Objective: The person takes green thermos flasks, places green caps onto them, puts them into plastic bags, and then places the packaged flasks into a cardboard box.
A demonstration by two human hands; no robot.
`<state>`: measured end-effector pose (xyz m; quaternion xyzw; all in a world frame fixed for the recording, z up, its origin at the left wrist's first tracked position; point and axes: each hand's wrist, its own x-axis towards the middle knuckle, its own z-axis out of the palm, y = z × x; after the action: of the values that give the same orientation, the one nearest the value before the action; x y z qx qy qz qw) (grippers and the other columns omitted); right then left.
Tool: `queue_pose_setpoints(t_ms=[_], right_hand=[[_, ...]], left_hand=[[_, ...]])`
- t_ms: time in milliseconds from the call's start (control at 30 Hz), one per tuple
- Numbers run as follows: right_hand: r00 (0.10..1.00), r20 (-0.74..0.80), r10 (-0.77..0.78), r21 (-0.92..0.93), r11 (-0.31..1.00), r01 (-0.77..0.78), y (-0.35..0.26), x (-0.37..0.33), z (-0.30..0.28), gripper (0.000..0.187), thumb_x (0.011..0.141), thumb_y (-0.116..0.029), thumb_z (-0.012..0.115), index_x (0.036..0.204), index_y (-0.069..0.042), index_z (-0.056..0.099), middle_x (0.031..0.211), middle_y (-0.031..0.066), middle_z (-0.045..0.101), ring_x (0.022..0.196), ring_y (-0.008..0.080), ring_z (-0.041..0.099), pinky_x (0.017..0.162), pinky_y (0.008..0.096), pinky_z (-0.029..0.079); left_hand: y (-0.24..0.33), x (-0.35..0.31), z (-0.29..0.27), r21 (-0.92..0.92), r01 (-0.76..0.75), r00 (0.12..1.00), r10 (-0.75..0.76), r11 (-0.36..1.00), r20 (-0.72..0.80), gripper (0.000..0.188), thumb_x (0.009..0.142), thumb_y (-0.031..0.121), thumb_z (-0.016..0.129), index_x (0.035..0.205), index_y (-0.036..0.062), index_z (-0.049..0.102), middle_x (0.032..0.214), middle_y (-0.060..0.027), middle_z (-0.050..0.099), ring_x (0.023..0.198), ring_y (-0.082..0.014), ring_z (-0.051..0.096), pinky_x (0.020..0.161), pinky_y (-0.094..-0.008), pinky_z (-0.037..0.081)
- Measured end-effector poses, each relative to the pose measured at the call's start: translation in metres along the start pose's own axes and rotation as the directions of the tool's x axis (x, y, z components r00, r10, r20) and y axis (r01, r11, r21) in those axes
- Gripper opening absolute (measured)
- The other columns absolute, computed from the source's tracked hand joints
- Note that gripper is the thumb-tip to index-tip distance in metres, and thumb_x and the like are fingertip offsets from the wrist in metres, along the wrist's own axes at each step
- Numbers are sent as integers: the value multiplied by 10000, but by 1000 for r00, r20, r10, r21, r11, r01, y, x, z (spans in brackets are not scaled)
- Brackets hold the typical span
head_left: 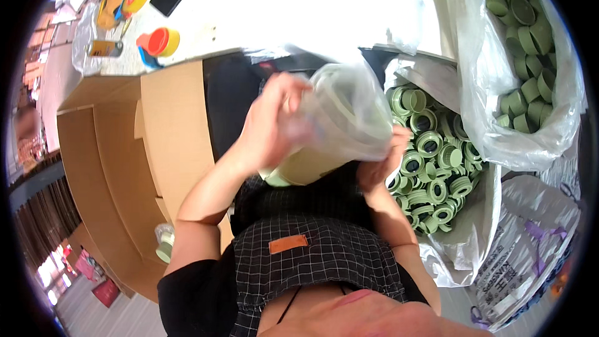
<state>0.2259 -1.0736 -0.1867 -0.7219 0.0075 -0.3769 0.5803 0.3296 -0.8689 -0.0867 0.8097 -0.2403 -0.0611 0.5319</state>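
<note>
Both hands, left hand (268, 128) and right hand (380, 165), closed around bagged pale-green cup (337, 125) between them.

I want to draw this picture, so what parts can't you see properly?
Head view only:
- Right hand: mostly hidden behind the clear plastic bag it grips.
- Pale green cup: its upper part is blurred by the bag's wrinkled film.
- Left hand: fingertips hazy behind the film.
- Green rings: lower layers buried in their sack.
- Cardboard box: bottom corner cut off by the dark rim.

Bright daylight, overexposed tabletop, fisheye edges
</note>
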Motion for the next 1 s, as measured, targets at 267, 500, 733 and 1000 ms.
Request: queue_pose_setpoints(t_ms=[267,500,733,1000], right_hand=[[317,849,423,-315,886,-340,-66,-44,46,601,810,-31,706,1320,45,397,1212,271,577,1139,384,593,962,452,458],[-35,991,-128,96,873,-478,-143,-17,150,583,788,41,712,1303,21,441,1200,166,629,1049,260,658,909,337,510],[-51,988,145,-154,910,-385,-123,-64,161,434,823,102,618,1235,11,519,1104,141,664,926,183,655,885,313,500],[267,828,494,-409,856,-315,-105,-32,105,185,904,-12,613,1088,-1,604,1025,56,651,895,106,585,820,249,481]], left_hand=[[-39,-170,-11,366,226,927,-83,903,-367,640,701,9,714,1293,-11,469,1179,-230,560,1083,-423,572,887,-460,497],[-20,-256,-176,-203,268,334,-288,942,-898,551,881,6,579,1413,138,517,1225,-135,600,1151,-279,571,939,-395,496],[-84,-510,-341,738,664,583,-536,-119,-611,447,840,64,563,1223,265,677,1006,-17,598,1046,-240,529,826,-383,547],[-303,-597,-376,913,403,634,-700,-63,-328,292,830,126,604,1102,112,711,1128,-134,688,1183,-359,574,1109,-467,366]])
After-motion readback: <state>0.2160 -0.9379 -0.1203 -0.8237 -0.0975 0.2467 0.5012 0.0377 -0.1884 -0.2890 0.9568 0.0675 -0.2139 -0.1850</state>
